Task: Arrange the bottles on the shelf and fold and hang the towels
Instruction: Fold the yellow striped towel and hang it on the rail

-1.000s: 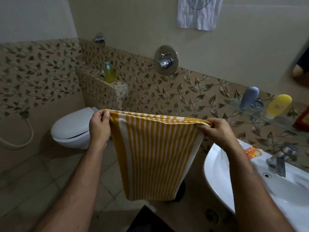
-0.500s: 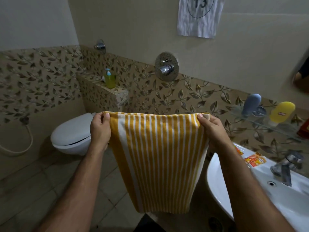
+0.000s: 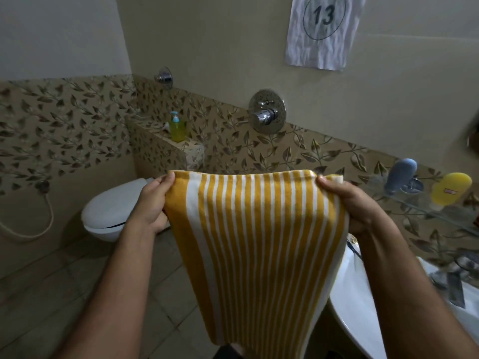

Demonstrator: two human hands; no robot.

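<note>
The left hand (image 3: 150, 203) and right hand (image 3: 355, 206) each pinch a top corner of the yellow-and-white striped towel (image 3: 259, 250), which hangs folded between them above the floor, beside the white sink (image 3: 347, 314). Farther right, a blue bottle (image 3: 400, 176) and a yellow bottle (image 3: 451, 189) lie on the glass shelf (image 3: 440, 216); the yellow bottle's label is unreadable. A green pump bottle (image 3: 177, 126) stands on the tiled ledge (image 3: 155, 137). A wall paper (image 3: 322, 32) reads "13".
</note>
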